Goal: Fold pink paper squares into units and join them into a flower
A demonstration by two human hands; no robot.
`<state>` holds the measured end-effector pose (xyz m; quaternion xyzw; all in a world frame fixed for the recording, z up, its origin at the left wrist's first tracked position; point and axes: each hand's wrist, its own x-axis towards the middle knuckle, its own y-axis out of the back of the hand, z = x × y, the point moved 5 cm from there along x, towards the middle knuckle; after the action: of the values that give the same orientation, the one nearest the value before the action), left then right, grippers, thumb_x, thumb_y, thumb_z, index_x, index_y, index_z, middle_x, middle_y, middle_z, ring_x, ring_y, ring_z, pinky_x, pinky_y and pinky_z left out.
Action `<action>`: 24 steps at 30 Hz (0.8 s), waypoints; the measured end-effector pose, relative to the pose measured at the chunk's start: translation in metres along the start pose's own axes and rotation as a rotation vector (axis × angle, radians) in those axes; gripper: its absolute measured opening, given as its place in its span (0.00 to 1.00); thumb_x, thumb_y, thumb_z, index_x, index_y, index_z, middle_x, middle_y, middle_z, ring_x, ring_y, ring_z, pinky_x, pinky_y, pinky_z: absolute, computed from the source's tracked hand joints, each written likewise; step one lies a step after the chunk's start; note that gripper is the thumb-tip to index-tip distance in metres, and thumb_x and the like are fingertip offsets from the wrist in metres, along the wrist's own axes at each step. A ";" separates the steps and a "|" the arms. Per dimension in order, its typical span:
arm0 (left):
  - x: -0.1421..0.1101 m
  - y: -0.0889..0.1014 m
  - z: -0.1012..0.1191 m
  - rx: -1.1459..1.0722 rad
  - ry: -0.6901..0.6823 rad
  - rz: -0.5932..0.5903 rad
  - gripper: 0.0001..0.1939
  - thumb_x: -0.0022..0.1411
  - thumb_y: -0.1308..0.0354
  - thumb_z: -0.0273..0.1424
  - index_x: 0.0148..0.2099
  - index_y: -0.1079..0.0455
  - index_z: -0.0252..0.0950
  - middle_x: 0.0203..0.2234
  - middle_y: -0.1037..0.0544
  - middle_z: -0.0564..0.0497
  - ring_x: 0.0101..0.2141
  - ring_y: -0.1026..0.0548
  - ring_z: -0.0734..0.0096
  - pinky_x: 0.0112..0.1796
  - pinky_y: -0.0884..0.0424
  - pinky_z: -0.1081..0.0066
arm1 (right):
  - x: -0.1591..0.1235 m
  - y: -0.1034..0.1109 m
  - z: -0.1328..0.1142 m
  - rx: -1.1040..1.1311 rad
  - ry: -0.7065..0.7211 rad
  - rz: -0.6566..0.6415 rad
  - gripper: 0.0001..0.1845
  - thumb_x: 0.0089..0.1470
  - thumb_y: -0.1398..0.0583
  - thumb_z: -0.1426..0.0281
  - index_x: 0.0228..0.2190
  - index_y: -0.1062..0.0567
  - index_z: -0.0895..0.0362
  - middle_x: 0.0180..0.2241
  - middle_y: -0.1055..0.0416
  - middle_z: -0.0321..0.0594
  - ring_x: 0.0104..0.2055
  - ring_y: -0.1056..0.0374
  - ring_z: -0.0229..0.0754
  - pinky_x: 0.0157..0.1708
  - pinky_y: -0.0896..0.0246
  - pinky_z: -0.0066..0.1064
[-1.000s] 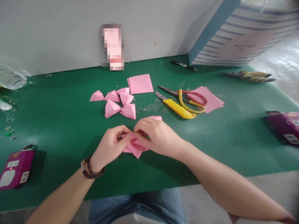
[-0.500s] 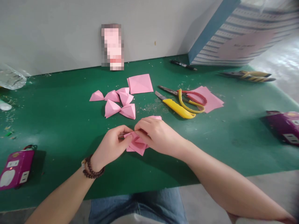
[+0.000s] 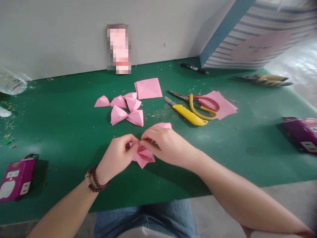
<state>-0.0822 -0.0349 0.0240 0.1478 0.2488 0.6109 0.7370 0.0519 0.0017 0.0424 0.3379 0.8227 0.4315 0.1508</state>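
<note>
A partly folded sheet of pink paper (image 3: 143,156) is pinched between my two hands near the front of the green table. My left hand (image 3: 121,150) grips its left side with thumb and fingers. On its upper right edge, the fingertips of my right hand (image 3: 164,142) are closed. Some of the fold is hidden under my fingers. Just behind my right hand another pink paper piece (image 3: 162,125) peeks out. Farther back lie several folded pink paper pieces (image 3: 119,114), some pointed like petals.
Behind the folded pieces lies a stack of pink squares (image 3: 149,88). A yellow utility knife (image 3: 189,114) and scissors (image 3: 203,107) lie to the right, beside more pink paper (image 3: 224,105). Pliers (image 3: 262,80), a pen (image 3: 194,68) and purple power boxes (image 3: 18,178) sit farther out.
The pink paper has turned slightly and shifted left between my fingers, its lower point now farther left. Both hands keep their pinch.
</note>
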 end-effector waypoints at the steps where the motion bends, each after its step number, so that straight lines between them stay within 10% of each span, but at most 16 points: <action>1: -0.001 0.001 0.000 0.012 -0.006 0.013 0.07 0.61 0.48 0.28 0.31 0.30 0.36 0.23 0.25 0.55 0.22 0.30 0.75 0.24 0.37 0.76 | 0.000 0.000 0.000 -0.001 -0.004 0.012 0.09 0.59 0.46 0.74 0.29 0.27 0.61 0.27 0.29 0.40 0.31 0.34 0.38 0.30 0.45 0.29; 24: 0.000 -0.004 0.007 0.044 -0.079 -0.005 0.08 0.60 0.50 0.26 0.29 0.32 0.36 0.23 0.25 0.54 0.23 0.29 0.74 0.26 0.35 0.76 | 0.001 -0.006 -0.002 -0.172 0.087 -0.037 0.08 0.58 0.45 0.78 0.27 0.31 0.60 0.26 0.31 0.39 0.27 0.39 0.37 0.27 0.50 0.28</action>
<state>-0.0754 -0.0354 0.0275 0.1875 0.2331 0.5972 0.7442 0.0478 -0.0013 0.0387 0.2892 0.7947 0.5119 0.1512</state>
